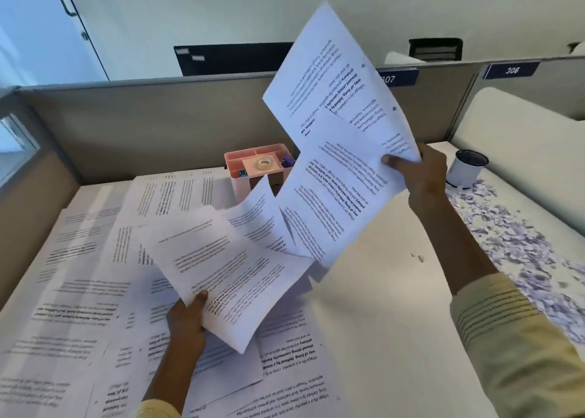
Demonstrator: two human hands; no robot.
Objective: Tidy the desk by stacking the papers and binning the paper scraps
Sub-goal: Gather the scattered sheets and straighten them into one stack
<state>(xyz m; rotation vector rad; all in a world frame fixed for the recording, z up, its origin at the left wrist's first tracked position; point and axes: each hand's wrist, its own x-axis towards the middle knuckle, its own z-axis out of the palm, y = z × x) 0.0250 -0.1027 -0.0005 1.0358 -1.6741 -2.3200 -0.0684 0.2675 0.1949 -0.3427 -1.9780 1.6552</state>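
Right hand (421, 177) lifts papers (342, 151); left hand (186, 319) grips sheet (221, 268).

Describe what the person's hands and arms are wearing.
Both hands, left hand and right hand, are bare: no gloves, rings or watch visible. Each forearm is bare down to a pale yellow sleeve pushed back, with thin dark stripes across the cuff.

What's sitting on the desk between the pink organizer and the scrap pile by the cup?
On the desk itself, nothing: the head view shows bare white desktop between the pink organizer and the paper scraps. Only the right hand's lifted sheets overhang it.
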